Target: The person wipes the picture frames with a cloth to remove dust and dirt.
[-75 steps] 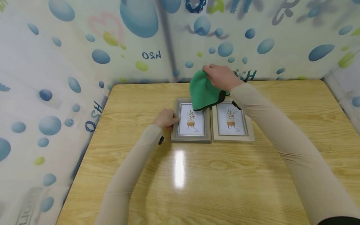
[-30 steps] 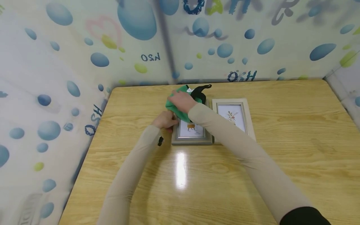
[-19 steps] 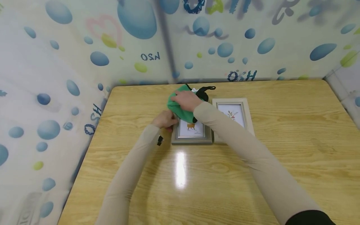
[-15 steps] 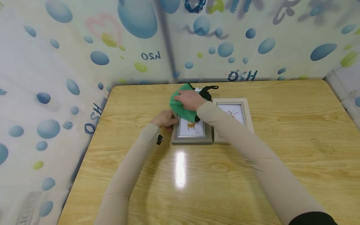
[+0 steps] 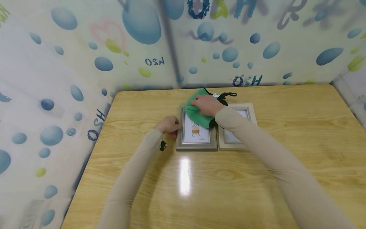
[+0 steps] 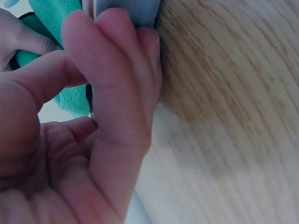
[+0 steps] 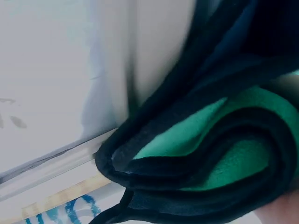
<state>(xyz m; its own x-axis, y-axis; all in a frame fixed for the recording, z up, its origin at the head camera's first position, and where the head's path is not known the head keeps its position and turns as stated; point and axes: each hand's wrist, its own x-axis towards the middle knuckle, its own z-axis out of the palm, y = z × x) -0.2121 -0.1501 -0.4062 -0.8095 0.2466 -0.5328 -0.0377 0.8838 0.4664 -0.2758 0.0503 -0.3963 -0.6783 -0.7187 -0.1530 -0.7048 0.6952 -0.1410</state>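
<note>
A grey picture frame [image 5: 197,147] lies flat on the wooden table, its plant print partly hidden by a green cloth [image 5: 197,118] with black edging. My left hand [image 5: 168,125] grips the frame's left side, thumb over the rim; the left wrist view shows its fingers bent against the grey edge [image 6: 135,11]. My right hand [image 5: 208,105] holds the bunched cloth on the upper right part of that frame. In the right wrist view the cloth [image 7: 238,163] appears folded, with black-edged layers. Right beside the grey frame lies a cream picture frame [image 5: 233,147], partly under my right forearm.
The wooden table [image 5: 137,111] reaches back to a wall [image 5: 183,38] with blue and green spots. Another wall [image 5: 25,105] runs along the left side. A bright reflection shines on the tabletop in front of the grey frame.
My right hand came down with the cloth from above the frames to the grey frame's upper left, then slid right across it. My left hand has stayed at the frame's left edge.
</note>
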